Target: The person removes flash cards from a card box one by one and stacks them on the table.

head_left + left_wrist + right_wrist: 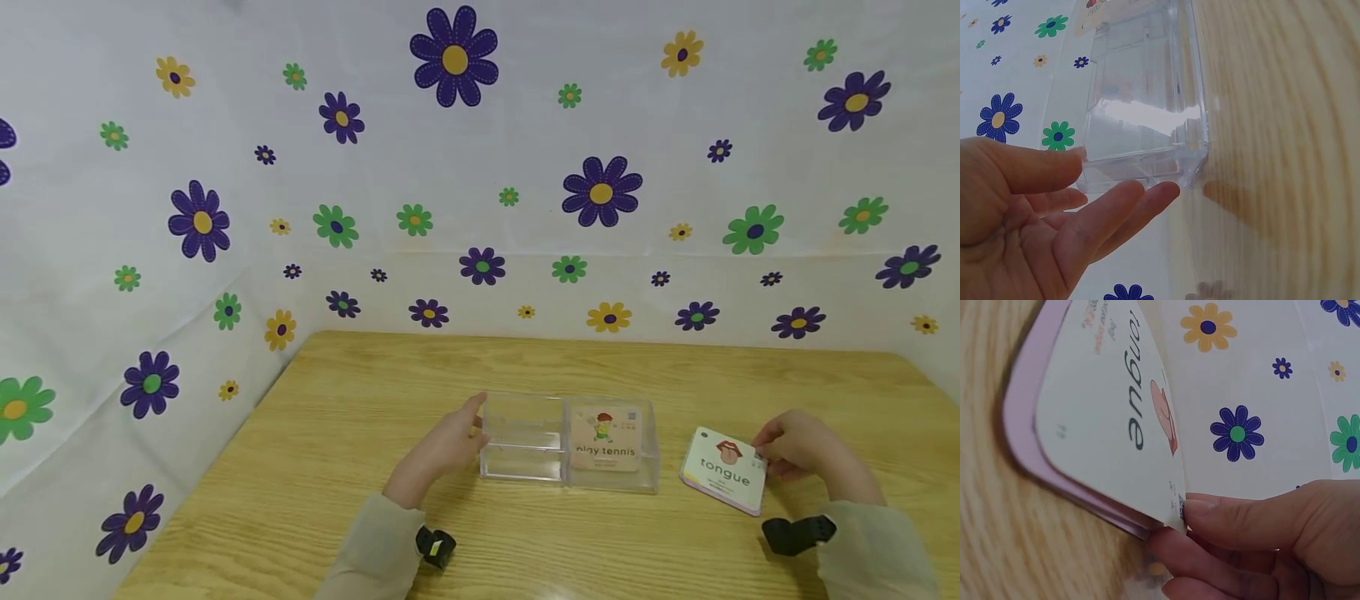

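Note:
On the table stands a clear plastic card holder [522,461] with two side-by-side compartments. Its right compartment holds a "play tennis" card [606,437]; no card shows in the left one. My left hand [447,442] is at the holder's left end, and in the left wrist view its fingertips touch the end wall with the fingers mostly extended. To the right, my right hand [804,450] pinches a corner of the "tongue" card [726,469] between thumb and index finger. Beneath that card, a pink-edged layer [1022,425] of cards shows in the right wrist view.
The wooden table [390,367] runs back to a white cloth [510,125] printed with flowers, which also hangs along the left side. Black wrist cameras sit at both sleeves, the right one [797,535] just in front of the cards.

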Action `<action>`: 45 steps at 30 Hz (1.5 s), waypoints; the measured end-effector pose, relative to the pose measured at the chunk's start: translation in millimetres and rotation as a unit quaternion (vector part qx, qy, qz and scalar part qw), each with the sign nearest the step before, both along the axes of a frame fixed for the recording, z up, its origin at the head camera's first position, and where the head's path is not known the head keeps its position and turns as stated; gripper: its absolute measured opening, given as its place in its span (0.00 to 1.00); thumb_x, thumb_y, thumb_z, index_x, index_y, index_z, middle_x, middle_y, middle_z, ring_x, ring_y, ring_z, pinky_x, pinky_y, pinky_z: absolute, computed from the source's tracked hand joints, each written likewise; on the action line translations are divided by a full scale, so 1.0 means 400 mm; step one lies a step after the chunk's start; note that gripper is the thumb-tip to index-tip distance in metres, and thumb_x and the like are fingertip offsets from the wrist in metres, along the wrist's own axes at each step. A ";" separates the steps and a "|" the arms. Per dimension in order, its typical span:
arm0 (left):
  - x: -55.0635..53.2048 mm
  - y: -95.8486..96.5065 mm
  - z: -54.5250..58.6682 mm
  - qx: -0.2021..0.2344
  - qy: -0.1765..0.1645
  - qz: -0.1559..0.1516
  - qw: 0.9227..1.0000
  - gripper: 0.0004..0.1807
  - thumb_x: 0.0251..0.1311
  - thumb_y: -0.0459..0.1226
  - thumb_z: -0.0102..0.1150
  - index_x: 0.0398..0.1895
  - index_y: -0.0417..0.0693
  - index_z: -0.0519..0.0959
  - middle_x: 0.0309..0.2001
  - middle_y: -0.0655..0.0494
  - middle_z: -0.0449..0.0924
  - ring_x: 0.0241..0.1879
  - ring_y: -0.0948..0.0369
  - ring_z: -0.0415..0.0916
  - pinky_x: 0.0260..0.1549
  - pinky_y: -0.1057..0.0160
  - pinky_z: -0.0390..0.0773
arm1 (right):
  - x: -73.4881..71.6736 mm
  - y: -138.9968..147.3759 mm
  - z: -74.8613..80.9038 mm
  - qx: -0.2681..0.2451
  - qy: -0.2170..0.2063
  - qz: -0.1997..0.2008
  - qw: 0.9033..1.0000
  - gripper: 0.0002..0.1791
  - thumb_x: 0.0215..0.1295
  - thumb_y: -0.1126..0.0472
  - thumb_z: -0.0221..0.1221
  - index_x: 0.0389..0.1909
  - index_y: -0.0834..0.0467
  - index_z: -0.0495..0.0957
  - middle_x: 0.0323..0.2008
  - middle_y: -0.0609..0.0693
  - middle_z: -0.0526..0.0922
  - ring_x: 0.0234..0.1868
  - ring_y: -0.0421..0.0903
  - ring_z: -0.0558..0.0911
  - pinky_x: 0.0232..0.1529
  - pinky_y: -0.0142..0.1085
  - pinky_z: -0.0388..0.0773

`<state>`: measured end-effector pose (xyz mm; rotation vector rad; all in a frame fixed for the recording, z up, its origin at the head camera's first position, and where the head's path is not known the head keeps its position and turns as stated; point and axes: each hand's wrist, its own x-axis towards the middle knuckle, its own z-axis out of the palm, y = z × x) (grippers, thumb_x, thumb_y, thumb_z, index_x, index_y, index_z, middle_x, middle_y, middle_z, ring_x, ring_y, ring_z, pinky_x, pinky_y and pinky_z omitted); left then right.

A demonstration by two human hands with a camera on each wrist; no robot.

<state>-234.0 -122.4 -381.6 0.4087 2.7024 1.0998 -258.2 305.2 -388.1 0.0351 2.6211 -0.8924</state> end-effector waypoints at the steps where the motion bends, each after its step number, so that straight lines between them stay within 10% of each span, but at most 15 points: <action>1: 0.000 0.001 0.000 -0.002 0.003 -0.001 1.000 0.31 0.61 0.29 0.46 0.65 0.34 0.48 0.51 0.34 0.67 0.33 0.57 0.72 0.25 0.64 0.72 | 0.001 0.000 -0.002 0.000 0.001 -0.001 1.000 0.06 0.57 0.71 0.52 0.32 0.72 0.75 0.22 0.51 0.74 0.21 0.44 0.73 0.24 0.37 0.75; 45: -0.006 0.003 -0.002 -0.001 -0.001 0.003 1.000 0.31 0.62 0.29 0.46 0.66 0.36 0.47 0.52 0.34 0.67 0.25 0.60 0.69 0.20 0.66 0.68 | 0.002 -0.007 -0.010 0.004 0.005 0.003 1.000 0.05 0.58 0.72 0.51 0.28 0.70 0.74 0.21 0.50 0.73 0.21 0.44 0.73 0.23 0.36 0.73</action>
